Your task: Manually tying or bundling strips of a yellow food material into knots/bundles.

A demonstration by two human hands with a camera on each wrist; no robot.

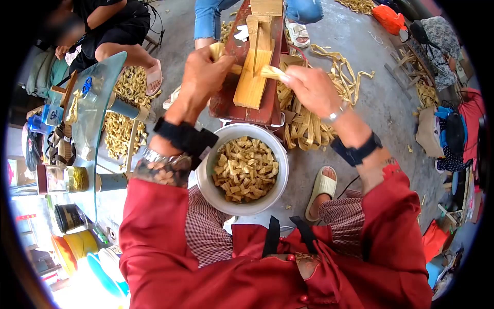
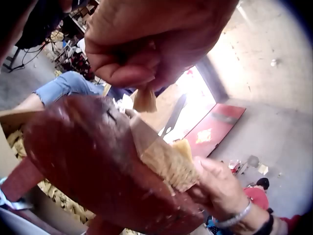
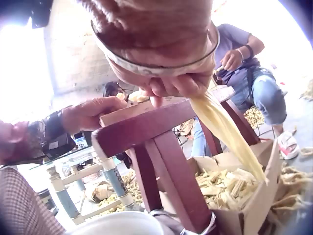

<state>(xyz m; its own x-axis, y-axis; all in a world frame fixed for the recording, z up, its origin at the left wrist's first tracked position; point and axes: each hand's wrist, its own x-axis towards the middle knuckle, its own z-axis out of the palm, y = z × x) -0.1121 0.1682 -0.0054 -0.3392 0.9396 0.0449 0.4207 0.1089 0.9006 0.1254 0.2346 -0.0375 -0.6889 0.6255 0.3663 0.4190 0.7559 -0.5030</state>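
Observation:
My left hand (image 1: pixel 203 72), above the left side of the red bench (image 1: pixel 226 98), pinches a short pale-yellow strip piece (image 2: pixel 145 100) between thumb and fingers. On the bench's other side my right hand (image 1: pixel 311 90) holds a longer yellow strip (image 1: pixel 272 73), whose tail (image 3: pixel 227 132) hangs down below the fingers. Between the hands a wooden board (image 1: pixel 249 92) lies along the bench, with an upright blade (image 1: pixel 256 49) standing on it. Directly below the bench end sits a metal basin (image 1: pixel 201 172) holding many short cut pieces (image 1: pixel 246 170).
Long strips (image 1: pixel 309 129) are heaped right of the bench, some in a cardboard box (image 3: pixel 261 196). A glass table (image 1: pixel 100 134) stands at left, with cut pieces (image 1: pixel 128 92) on the floor beyond. A person in jeans (image 3: pixel 269 98) sits opposite; another person (image 1: pixel 110 31) sits at upper left.

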